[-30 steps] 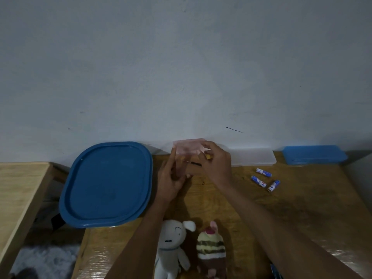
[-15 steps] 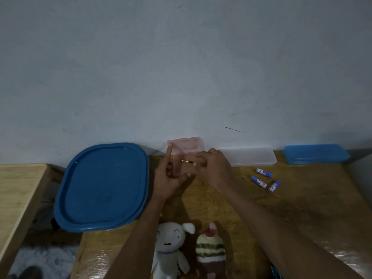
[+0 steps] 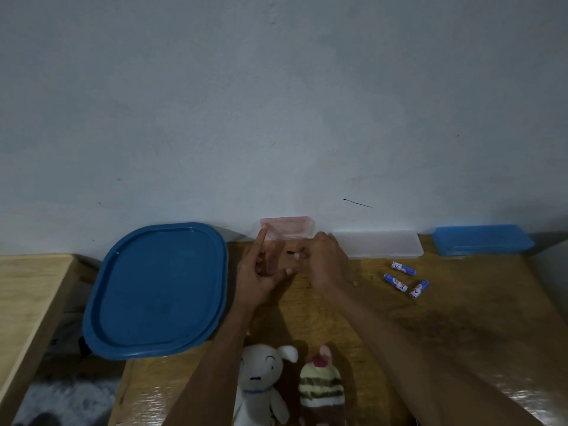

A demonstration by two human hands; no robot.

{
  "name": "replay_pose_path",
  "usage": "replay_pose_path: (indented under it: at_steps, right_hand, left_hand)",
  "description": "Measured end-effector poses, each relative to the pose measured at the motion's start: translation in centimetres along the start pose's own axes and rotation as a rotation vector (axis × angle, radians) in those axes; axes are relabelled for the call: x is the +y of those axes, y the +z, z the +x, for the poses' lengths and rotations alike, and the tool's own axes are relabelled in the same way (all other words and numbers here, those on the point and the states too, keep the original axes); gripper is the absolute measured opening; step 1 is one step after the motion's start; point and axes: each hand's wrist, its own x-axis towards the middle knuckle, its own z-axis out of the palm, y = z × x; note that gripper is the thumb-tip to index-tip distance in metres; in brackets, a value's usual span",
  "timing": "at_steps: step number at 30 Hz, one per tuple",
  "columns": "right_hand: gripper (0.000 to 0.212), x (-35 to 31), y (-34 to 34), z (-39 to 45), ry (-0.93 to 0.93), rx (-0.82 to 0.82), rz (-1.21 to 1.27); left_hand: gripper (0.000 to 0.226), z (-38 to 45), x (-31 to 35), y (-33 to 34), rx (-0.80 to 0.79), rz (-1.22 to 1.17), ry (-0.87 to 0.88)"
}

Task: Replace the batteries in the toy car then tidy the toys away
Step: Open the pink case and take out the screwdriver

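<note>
My left hand (image 3: 259,276) holds a small clear pink box (image 3: 287,230) upright at the back of the wooden table (image 3: 461,327), index finger straight up along the box's left edge. To its right, my right hand (image 3: 327,264) pinches a thin dark-tipped tool (image 3: 291,252) against the front of the box. Three blue batteries (image 3: 403,279) lie loose on the table right of my hands. A white plush dog (image 3: 264,382) and a striped plush toy (image 3: 321,388) lie near the front edge. No toy car is in sight.
A big blue lid (image 3: 156,290) covers a container at the table's left end. A frosted white box (image 3: 378,244) and a flat blue box (image 3: 482,239) stand along the wall at the back right. A second wooden surface (image 3: 27,296) lies far left.
My right hand has slid from the top of the pink box down to its front, still pinching the thin tool. The left index finger has straightened up along the box.
</note>
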Motion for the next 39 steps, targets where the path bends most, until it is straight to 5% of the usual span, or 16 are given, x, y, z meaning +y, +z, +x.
replay_pose_path:
  at_steps: [9,15,24,32,39]
  right_hand:
    - [0.017,1.2,-2.9,0.0,-0.177,0.276,0.425]
    - [0.040,1.4,-2.7,0.8,-0.179,0.126,0.225]
    - [0.033,2.1,-3.2,-0.7,-0.219,0.099,0.241]
    - [0.026,3.2,-1.8,-2.9,-0.131,-0.006,0.251]
    - [0.028,1.7,-0.4,-2.3,0.006,0.088,0.272]
  left_hand:
    - [0.109,0.1,-0.2,-0.3,0.003,0.104,-0.031]
    - [0.104,-0.6,-0.1,-0.2,0.041,0.131,0.015]
    - [0.102,-0.9,-0.1,-0.2,0.075,0.091,-0.007]
    - [0.063,-0.5,-1.2,-0.3,0.073,0.154,-0.001]
    - [0.071,-0.7,-1.2,-0.2,0.072,0.148,0.032]
